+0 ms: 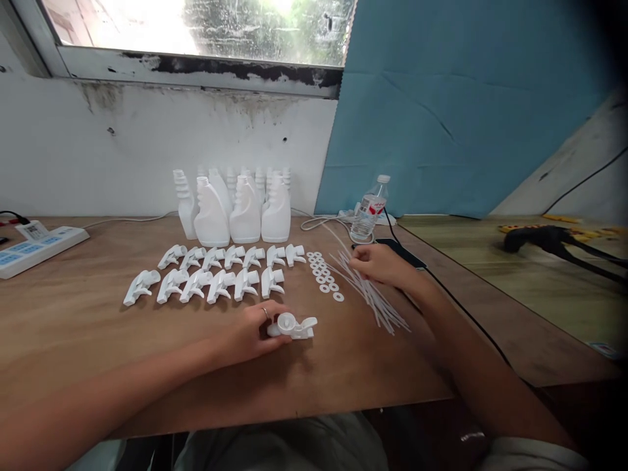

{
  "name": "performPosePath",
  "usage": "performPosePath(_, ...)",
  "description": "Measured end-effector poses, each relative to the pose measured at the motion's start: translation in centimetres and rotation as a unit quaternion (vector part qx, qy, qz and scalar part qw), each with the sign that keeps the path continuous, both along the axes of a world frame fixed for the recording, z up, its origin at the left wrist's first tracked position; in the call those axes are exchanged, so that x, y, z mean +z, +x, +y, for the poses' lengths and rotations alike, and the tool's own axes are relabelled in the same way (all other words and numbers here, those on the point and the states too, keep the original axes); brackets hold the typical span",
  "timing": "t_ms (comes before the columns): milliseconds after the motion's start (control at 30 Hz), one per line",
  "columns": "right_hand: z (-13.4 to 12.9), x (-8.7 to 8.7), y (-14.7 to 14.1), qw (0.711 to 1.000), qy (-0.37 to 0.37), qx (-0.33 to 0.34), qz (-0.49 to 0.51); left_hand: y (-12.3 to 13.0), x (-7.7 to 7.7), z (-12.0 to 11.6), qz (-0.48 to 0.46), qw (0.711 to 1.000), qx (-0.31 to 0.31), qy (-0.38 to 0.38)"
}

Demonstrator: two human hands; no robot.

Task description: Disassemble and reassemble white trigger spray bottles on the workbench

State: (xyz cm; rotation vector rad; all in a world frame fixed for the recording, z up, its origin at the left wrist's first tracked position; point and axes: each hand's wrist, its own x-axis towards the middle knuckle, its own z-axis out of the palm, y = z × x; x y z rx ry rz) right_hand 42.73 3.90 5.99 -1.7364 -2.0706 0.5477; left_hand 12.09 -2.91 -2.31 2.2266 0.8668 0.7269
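My left hand (258, 329) is closed around a white trigger spray head (289, 325), held just above the table with its round collar facing up. Over the bundle of thin white plastic tubes (375, 301), my right hand (380, 263) is closed in a pinch. One tube (336, 237) runs up and left from its fingertips. Left of the bundle, small white ring washers (324, 288) lie in rows. More trigger spray heads (220, 286) lie in two rows beyond my left hand.
White spray bottles (245, 212) without tops stand by the wall. A clear water bottle (367, 212), a cable and a dark phone (400, 253) are at the back right. At far left lies a power strip (42, 250). The table's front edge (294, 418) is near me.
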Motion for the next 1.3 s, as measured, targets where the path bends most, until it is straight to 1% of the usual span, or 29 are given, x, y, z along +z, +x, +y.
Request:
performPosePath(33, -0.6, 0.4, -0.7, 0.995, 0.021, 0.03, 0.088, 0.0, 0.1, 0.1, 0.002, 1.0, -0.008, 0.006)
performPosePath(67, -1.3, 0.7, -1.6, 0.98, 0.026, 0.072, 0.182, 0.1, 0.1, 0.1, 0.004, 1.0, -0.012, 0.011)
performPosePath(133, -2.8, 0.8, -3.8, 0.933, 0.0, 0.17, 0.317, 0.1, 0.2, 0.2, 0.005, 1.0, -0.014, 0.016)
performPosePath(167, -3.6, 0.7, -4.9, 0.909, -0.01, 0.213, 0.36, 0.1, 0.2, 0.2, 0.007, 1.0, -0.014, 0.016)
performPosePath(200, -4.2, 0.4, -6.0, 0.889, -0.015, 0.246, 0.385, 0.1, 0.2, 0.3, 0.009, 1.0, -0.014, 0.015)
performPosePath(233, -4.8, 0.0, -7.0, 0.876, -0.01, 0.269, 0.399, 0.1, 0.2, 0.3, 0.01, 1.0, -0.015, 0.015)
performPosePath(333, -5.8, -1.4, -8.7, 0.86, 0.009, 0.328, 0.392, 0.1, 0.1, 0.3, 0.009, 1.0, -0.02, 0.016)
performPosePath(400, -5.9, -2.1, -8.9, 0.857, 0.021, 0.353, 0.376, 0.1, 0.1, 0.3, 0.006, 1.0, -0.022, 0.016)
performPosePath(500, -5.8, -2.6, -8.6, 0.859, 0.039, 0.359, 0.363, 0.1, 0.0, 0.4, 0.0, 1.0, -0.022, 0.015)
performPosePath(700, -5.9, -2.7, -8.3, 0.865, 0.035, 0.365, 0.342, 0.0, -0.2, 0.3, -0.011, 1.0, -0.023, 0.018)
performPosePath(900, -5.8, -2.9, -8.2, 0.865, 0.039, 0.357, 0.349, 0.1, 0.1, 0.3, 0.0, 0.999, -0.023, 0.023)
performPosePath(1067, -6.1, -2.5, -8.2, 0.874, 0.039, 0.349, 0.337, 0.1, 0.1, 0.3, -0.005, 1.0, -0.025, 0.012)
performPosePath(1300, -6.2, -2.4, -8.1, 0.876, 0.047, 0.348, 0.33, 0.0, -0.1, 0.4, -0.009, 1.0, -0.024, 0.016)
